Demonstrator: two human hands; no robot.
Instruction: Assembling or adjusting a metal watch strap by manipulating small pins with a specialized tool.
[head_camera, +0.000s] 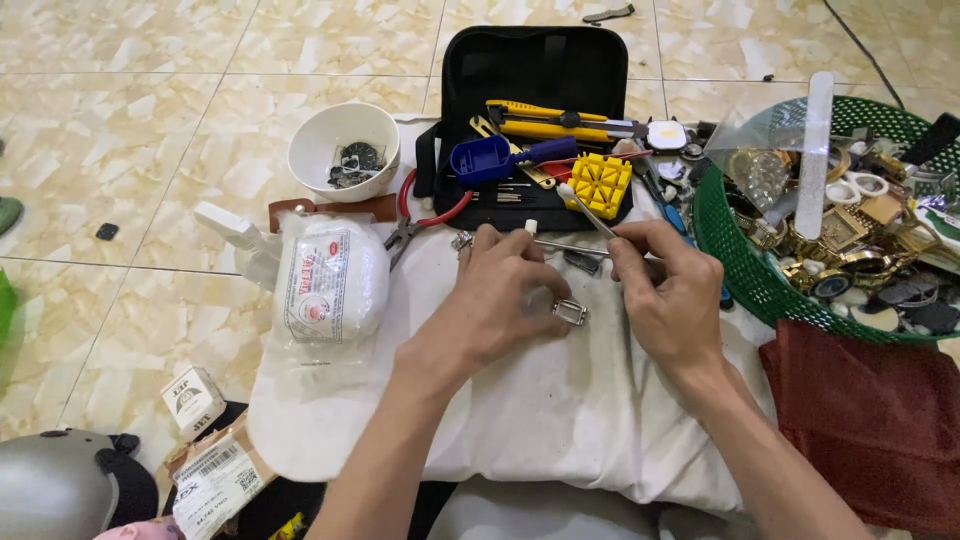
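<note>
My left hand (500, 295) rests on a white cloth (560, 400) and pinches a small metal watch buckle (570, 312). A thin metal pin (565, 246) runs across just above its fingers. My right hand (670, 290) grips metal tweezers (592, 213) whose tips point up and left, toward the open black tool case (535, 70). The two hands sit close together over the middle of the cloth.
The case holds a yellow block (600, 183), a blue tool (490, 158) and yellow-handled tools. A white bowl (343, 150), red-handled pliers (420, 215) and a white bagged bundle (330, 280) lie left. A green basket (745, 270) of watch parts and a dark red cloth (880, 420) lie right.
</note>
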